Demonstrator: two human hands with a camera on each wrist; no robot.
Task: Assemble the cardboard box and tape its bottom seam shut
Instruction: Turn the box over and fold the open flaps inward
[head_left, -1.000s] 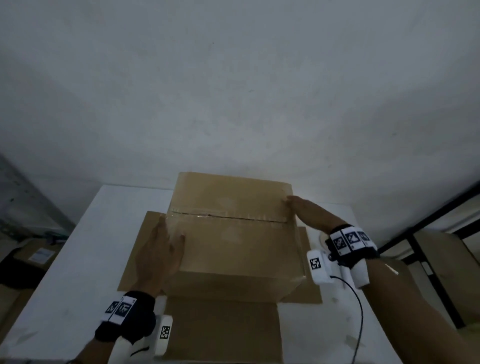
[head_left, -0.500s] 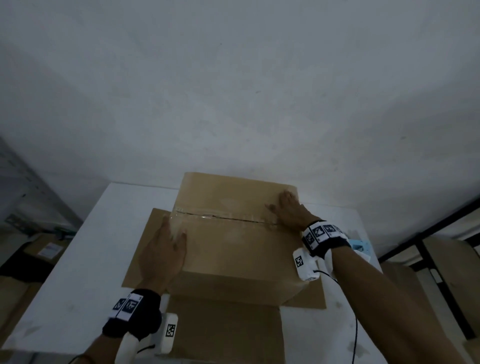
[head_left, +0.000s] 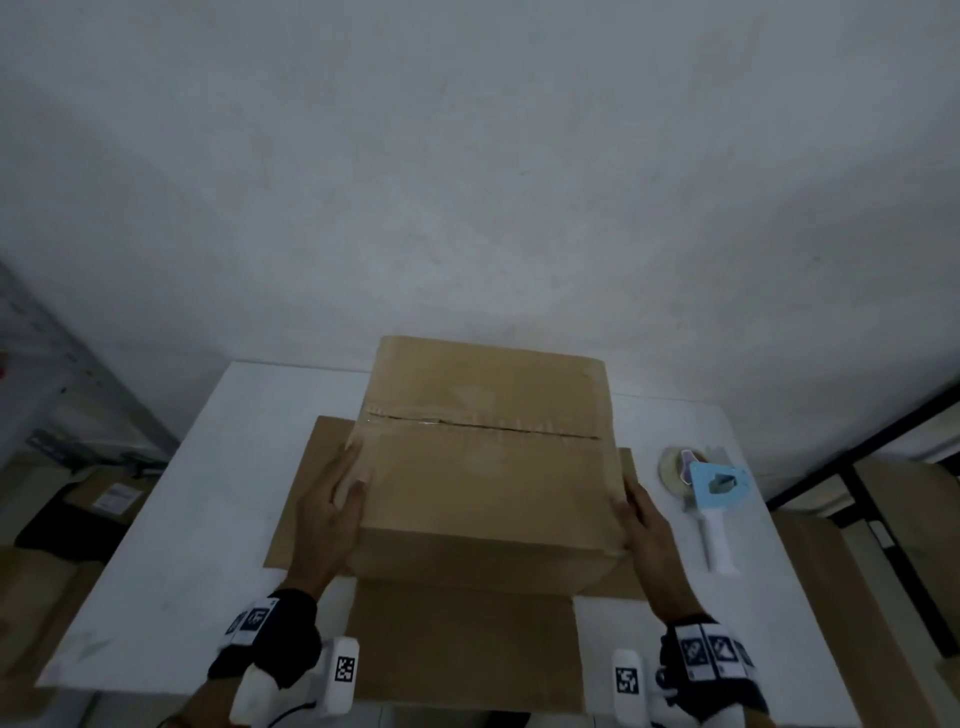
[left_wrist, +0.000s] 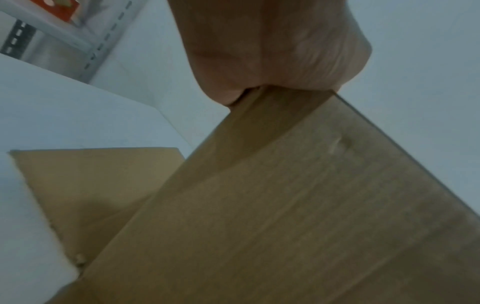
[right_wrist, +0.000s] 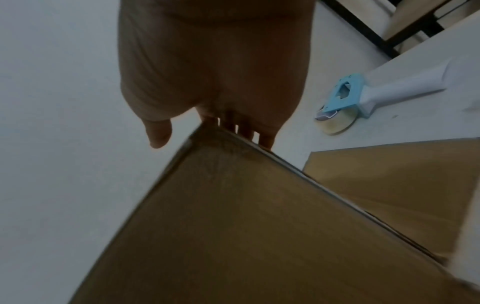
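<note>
The brown cardboard box (head_left: 483, 483) stands on the white table (head_left: 208, 493) with its closed flaps facing up. A strip of clear tape runs along the seam (head_left: 483, 425). My left hand (head_left: 335, 509) lies flat against the box's left top edge, fingers straight and thumb on the top face. Its palm (left_wrist: 272, 51) meets the box edge (left_wrist: 285, 216) in the left wrist view. My right hand (head_left: 644, 525) presses the right side near the front corner. There its fingers (right_wrist: 259, 135) lie straight along the box wall (right_wrist: 221, 226), with the thumb held apart.
A blue and white tape dispenser (head_left: 711, 493) lies on the table to the right of the box, also seen in the right wrist view (right_wrist: 363, 96). The box's lower flaps (head_left: 462, 639) spread flat on the table. Cartons and shelving stand on the floor at both sides.
My right hand left the far right end of the seam and came back to the box's near right side. The tape dispenser is now uncovered. The left hand barely moved.
</note>
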